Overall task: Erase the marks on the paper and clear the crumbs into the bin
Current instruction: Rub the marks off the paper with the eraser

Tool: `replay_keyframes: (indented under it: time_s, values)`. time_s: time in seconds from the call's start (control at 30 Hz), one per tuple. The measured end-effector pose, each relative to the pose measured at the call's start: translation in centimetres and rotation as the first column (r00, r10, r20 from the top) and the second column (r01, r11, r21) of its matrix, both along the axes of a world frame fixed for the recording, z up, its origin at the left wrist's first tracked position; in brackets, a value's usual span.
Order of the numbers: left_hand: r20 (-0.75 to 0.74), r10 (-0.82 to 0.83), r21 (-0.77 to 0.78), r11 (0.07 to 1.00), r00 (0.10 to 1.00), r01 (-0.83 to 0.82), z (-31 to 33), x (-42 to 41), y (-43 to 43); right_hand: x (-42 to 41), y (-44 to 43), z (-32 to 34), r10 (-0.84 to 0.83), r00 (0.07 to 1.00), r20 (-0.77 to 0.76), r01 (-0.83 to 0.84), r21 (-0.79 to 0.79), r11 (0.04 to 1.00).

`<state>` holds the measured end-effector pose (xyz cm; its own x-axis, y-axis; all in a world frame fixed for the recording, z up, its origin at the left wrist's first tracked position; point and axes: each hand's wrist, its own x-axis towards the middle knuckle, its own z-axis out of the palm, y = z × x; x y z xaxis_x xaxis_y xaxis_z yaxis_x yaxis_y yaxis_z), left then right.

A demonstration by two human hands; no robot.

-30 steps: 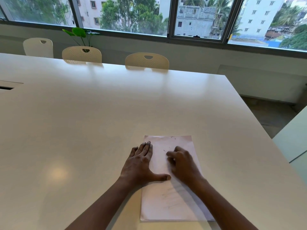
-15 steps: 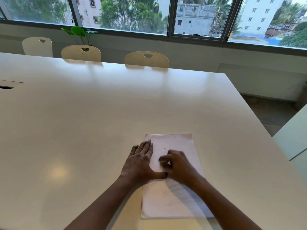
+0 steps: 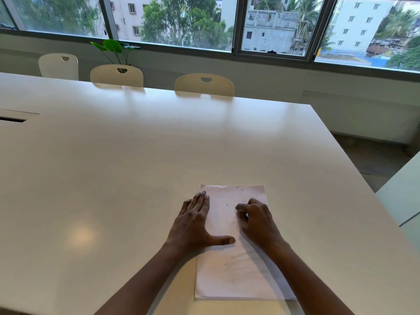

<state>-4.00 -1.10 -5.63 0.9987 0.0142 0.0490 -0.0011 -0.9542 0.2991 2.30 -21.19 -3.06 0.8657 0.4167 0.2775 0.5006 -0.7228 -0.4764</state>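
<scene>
White bench (image 3: pixel 136 178) fills most of the view, glossy, with window light reflected across its far half. A dark slot (image 3: pixel 11 119) is set into its left side. Three pale chairs (image 3: pixel 204 85) stand along the far edge, a green plant (image 3: pixel 113 47) behind the middle one. A wide window (image 3: pixel 181 19) above shows trees and buildings. A second white surface (image 3: pixel 404 196) stands at the right, apart from the bench.

Paper (image 3: pixel 238 276): lies flat on the bench near its near edge, right of centre, long side running away from the person. Colour is white with a faint pink cast. The near and left edges show more than one sheet. Faint grey marks (image 3: pixel 234 260) smear the lower half, pale and blurred. Small dark crumbs (image 3: pixel 227 205) are scattered over the upper half, a few close to the far edge and one between the two grips.

Left grip (image 3: pixel 193 223): open and flat, palm down. Its fingers (image 3: pixel 202 201) lie straight and together over the paper's left edge, partly on the bench. The thumb (image 3: pixel 223 240) is spread wide to the right and rests on the sheet.

Right grip (image 3: pixel 256 221): rests on the upper right part of the paper, knuckles up, fingers curled under with the tips bunched towards the left. Whether those fingers pinch anything cannot be told; the tips hide it.

The two grips are apart, with bare paper between them.
</scene>
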Motion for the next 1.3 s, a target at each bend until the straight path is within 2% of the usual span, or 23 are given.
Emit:
replay_keyframes:
  time_s: [0.37, 0.57, 0.63, 0.73, 0.77, 0.8, 0.9, 0.93, 1.0, 1.1, 1.13, 1.17, 1.3]
  values:
    - [-0.087, -0.032, 0.072, 0.997, 0.996, 0.038, -0.4, -1.3, -0.5, -1.0, 0.6, 0.2, -0.050, 0.999, -0.006, 0.050, 0.012, 0.999]
    - [-0.070, -0.056, 0.076, 0.995, 0.996, 0.061, -0.2, -1.4, -0.6, -4.4, 2.5, 0.3, 0.223, 0.970, -0.102, -0.221, 0.027, 0.975]
    - [-0.071, -0.045, 0.061, 0.997, 0.996, 0.050, -0.1, -1.5, -0.6, -2.9, 1.5, 0.6, 0.150, 0.984, -0.092, -0.150, 0.009, 0.989]
    - [-0.078, -0.039, 0.046, 0.998, 0.996, 0.043, -0.1, -1.6, -0.7, -1.0, 0.1, 1.0, -0.090, 0.996, -0.021, 0.089, -0.037, 0.995]
    - [-0.072, -0.037, 0.046, 0.998, 0.997, 0.040, -0.1, -1.6, -0.7, -1.2, 0.4, 1.0, -0.106, 0.994, 0.004, 0.106, -0.048, 0.993]
    - [-0.064, -0.035, 0.049, 0.998, 0.997, 0.038, -0.2, -1.6, -0.7, -1.9, 1.0, 1.0, -0.069, 0.998, 0.005, 0.069, -0.062, 0.996]
    - [-0.062, -0.058, 0.082, 0.995, 0.996, 0.063, -0.3, -1.4, -0.5, -5.2, 2.8, 1.2, 0.216, 0.971, -0.100, -0.222, -0.061, 0.973]
    - [-0.060, -0.060, 0.083, 0.994, 0.996, 0.065, -0.4, -1.3, -0.5, -5.2, 2.7, 1.3, 0.261, 0.957, -0.125, -0.271, -0.067, 0.960]
    - [-0.055, -0.048, 0.063, 0.997, 0.997, 0.052, -0.3, -1.5, -0.5, -3.6, 1.6, 1.3, 0.203, 0.974, -0.103, -0.211, -0.070, 0.975]
    - [-0.059, -0.035, 0.049, 0.998, 0.998, 0.038, -0.2, -1.7, -0.7, -1.0, -0.4, 1.1, -0.067, 0.998, -0.012, 0.065, -0.083, 0.994]
    - [-0.060, -0.035, 0.049, 0.998, 0.998, 0.038, -0.2, -1.7, -0.7, -1.1, -0.3, 0.9, -0.097, 0.995, 0.014, 0.098, -0.080, 0.992]
    - [-0.055, -0.034, 0.051, 0.998, 0.998, 0.037, -0.2, -1.7, -0.7, -1.6, 0.1, 0.8, -0.076, 0.997, 0.020, 0.077, -0.076, 0.994]
    - [-0.040, -0.053, 0.074, 0.996, 0.998, 0.056, -0.3, -1.5, -0.5, -5.4, 2.1, 0.8, 0.246, 0.965, -0.093, -0.252, -0.059, 0.966]
